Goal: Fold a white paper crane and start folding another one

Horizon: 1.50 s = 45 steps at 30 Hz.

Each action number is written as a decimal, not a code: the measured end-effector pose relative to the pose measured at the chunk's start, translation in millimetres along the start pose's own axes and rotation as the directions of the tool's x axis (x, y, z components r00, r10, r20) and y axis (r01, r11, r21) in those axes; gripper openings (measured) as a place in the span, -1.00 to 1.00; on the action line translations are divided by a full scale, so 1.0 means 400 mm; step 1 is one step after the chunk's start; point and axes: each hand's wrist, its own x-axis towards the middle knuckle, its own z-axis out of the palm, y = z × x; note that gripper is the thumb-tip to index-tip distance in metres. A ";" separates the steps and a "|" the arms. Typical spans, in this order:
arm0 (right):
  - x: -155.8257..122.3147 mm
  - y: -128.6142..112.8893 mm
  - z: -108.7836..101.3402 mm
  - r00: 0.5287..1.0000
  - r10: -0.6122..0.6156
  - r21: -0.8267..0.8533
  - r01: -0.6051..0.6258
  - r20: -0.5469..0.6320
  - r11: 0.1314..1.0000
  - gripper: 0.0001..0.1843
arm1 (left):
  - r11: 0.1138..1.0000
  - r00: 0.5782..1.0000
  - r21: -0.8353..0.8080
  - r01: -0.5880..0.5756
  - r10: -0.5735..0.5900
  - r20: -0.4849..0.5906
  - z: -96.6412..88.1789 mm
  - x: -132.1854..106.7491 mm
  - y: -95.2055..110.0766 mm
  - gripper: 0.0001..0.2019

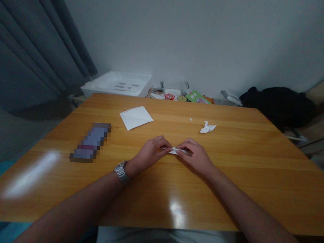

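Note:
Between my hands is a small piece of folded white paper (173, 151), just above or on the wooden table (158, 197). My left hand (152, 150), with a metal watch (122, 172) on its wrist, pinches the paper's left end. The right end is pinched by my right hand (195, 156). Fingers cover much of the paper, so its full shape is hidden. Beyond my right hand stands a folded white paper crane (207, 128). A tiny white paper scrap (191, 119) lies left of the crane.
A white sheet with a perforated edge (136, 118) lies at the back left. Nearer on the left is a pixelated, phone-like object (91, 142). Behind the table are a white plastic tray (117, 81), a green booklet (197, 97) and a black bulky item (278, 106) at right.

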 end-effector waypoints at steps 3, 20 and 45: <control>0.000 -0.007 0.002 1.000 0.008 -0.005 -0.008 0.001 1.000 -0.93 | 1.000 1.000 0.003 -0.008 0.008 0.003 -0.001 -0.001 0.003 -0.92; 0.001 -0.003 -0.003 1.000 0.000 0.002 0.000 0.013 1.000 -0.82 | 0.982 0.996 0.170 -0.080 0.075 0.039 -0.004 -0.003 0.006 -0.80; 0.002 0.002 0.000 0.999 0.028 -0.016 -0.028 0.030 0.999 -0.79 | 0.990 0.998 0.130 -0.047 0.042 0.037 -0.002 -0.001 0.000 -0.85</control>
